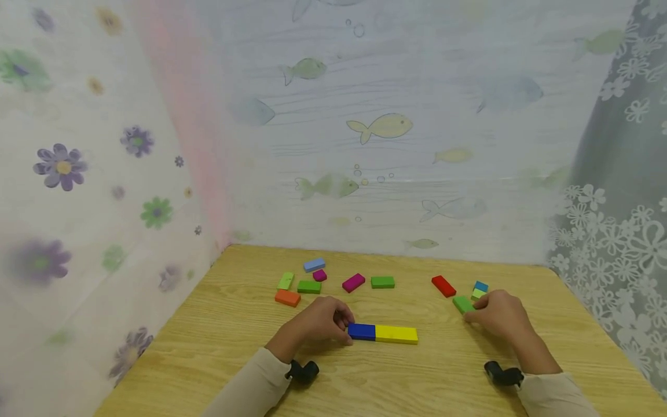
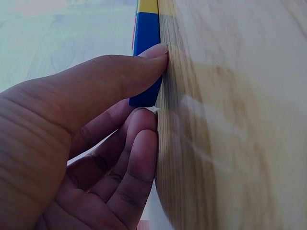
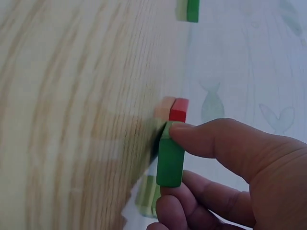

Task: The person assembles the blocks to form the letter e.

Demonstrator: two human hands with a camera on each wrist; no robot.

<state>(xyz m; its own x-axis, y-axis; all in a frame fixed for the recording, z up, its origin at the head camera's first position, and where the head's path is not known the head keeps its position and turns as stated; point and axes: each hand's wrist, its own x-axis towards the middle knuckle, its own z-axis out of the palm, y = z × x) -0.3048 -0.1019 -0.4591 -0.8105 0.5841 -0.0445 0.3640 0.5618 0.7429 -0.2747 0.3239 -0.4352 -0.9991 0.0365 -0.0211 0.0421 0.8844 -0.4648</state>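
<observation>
A blue block (image 1: 362, 332) lies end to end with a yellow block (image 1: 396, 334) on the table. My left hand (image 1: 324, 319) is at the blue block's left end, its thumb and fingers round that end; the left wrist view shows the thumb against the blue block (image 2: 147, 33). On the right, my right hand (image 1: 497, 314) pinches a green block (image 1: 463, 305) between thumb and fingers. In the right wrist view the thumb lies on this green block (image 3: 170, 162), with a red block (image 3: 179, 109) just beyond it.
A red block (image 1: 443, 286) and a small blue block (image 1: 481, 286) by a light green one (image 1: 478, 295) lie near my right hand. Farther back are green (image 1: 383, 282), magenta (image 1: 353, 282), orange (image 1: 288, 297) and several other blocks. Patterned sheets (image 1: 385, 174) stand behind the table.
</observation>
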